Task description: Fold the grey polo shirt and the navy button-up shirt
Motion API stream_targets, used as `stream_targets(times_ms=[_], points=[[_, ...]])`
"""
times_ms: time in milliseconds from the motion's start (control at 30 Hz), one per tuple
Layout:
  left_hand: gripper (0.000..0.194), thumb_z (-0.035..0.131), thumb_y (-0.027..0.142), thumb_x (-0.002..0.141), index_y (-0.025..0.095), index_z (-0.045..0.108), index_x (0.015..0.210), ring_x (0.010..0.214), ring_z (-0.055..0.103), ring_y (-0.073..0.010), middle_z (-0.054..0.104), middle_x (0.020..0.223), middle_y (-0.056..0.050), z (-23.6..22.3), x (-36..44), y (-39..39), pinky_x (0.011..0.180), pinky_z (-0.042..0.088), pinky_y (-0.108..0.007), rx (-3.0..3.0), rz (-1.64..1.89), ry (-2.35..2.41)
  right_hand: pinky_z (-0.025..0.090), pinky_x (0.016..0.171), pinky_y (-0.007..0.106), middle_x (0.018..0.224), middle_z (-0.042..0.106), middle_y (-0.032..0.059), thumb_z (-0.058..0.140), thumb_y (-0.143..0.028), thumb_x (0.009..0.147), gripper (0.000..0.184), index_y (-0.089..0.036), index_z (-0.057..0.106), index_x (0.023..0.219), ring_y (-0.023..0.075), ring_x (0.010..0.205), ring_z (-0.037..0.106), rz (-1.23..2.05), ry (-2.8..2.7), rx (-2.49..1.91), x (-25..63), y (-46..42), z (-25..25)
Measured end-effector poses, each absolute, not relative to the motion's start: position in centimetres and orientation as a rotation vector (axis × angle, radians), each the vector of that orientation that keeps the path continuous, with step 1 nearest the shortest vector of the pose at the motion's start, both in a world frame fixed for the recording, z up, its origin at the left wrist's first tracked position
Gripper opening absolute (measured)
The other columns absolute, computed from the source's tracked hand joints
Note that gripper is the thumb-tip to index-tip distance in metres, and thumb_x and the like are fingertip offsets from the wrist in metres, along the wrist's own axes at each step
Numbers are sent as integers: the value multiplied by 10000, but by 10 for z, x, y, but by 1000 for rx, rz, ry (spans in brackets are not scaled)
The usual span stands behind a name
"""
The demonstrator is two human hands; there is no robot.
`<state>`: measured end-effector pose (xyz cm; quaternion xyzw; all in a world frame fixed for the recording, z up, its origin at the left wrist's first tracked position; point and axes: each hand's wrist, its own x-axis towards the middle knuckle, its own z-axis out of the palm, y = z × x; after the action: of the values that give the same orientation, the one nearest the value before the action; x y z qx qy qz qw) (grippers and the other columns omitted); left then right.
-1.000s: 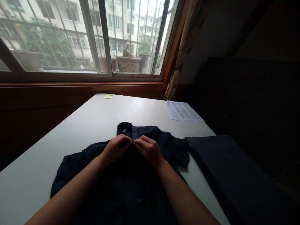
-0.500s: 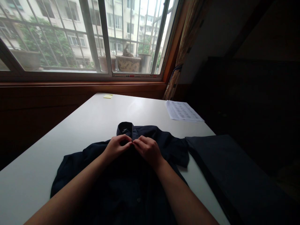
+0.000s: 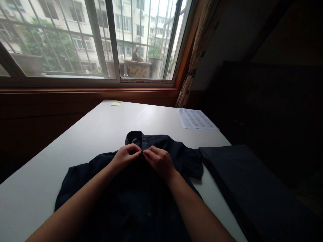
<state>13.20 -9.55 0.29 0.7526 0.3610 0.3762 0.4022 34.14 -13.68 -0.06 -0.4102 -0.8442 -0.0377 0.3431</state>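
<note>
A dark navy short-sleeved shirt (image 3: 126,201) lies front up on the white table (image 3: 83,134), its collar (image 3: 133,135) pointing away from me. Just below the collar, my left hand (image 3: 127,155) pinches the front edge of the shirt between thumb and fingers. My right hand (image 3: 159,160) pinches the same front edge from the other side, and the fingertips of both hands nearly meet. Whatever small part lies between the fingertips is hidden. Lower on the front a small button (image 3: 149,214) shows.
A dark folded cloth (image 3: 247,181) lies along the table's right side, touching the shirt's right sleeve. Printed sheets (image 3: 196,119) rest at the far right corner, and a yellow sticky note (image 3: 116,103) is at the far left. Beyond the table is a barred window (image 3: 141,40) with a curtain (image 3: 193,67).
Almost nothing differs. Both hands keep their pinch at the same spot below the collar, with only a slight shift of the fingertips.
</note>
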Motion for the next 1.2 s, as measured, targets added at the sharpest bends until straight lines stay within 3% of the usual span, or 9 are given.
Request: stream_targets(times_ms=[400,733,1200], points=[[278,721,427,769,167,725,865,835,685,-224,751,885,-63,6,134,-94,791,522,-334,1680,872,1045,485,743,272,868,691,47,520,-271,1010,178,-216,686,1044,161,774,658,-208,-2211,-1063,341,-139,0],[280,729,437,730,167,721,803,791,681,-230,747,830,-59,16,137,-96,750,515,-342,1663,854,1121,512,779,292,926,703,55,534,-269,1005,178,-229,682,1097,179,841,686,-78,-2155,-1040,341,-138,-2],[369,784,456,731,168,658,924,840,673,-211,714,878,-50,8,135,-90,761,518,-330,1605,876,994,515,781,289,906,704,61,527,-278,1011,197,-225,693,1102,179,836,684,-116,-2175,-1062,343,-135,-5]])
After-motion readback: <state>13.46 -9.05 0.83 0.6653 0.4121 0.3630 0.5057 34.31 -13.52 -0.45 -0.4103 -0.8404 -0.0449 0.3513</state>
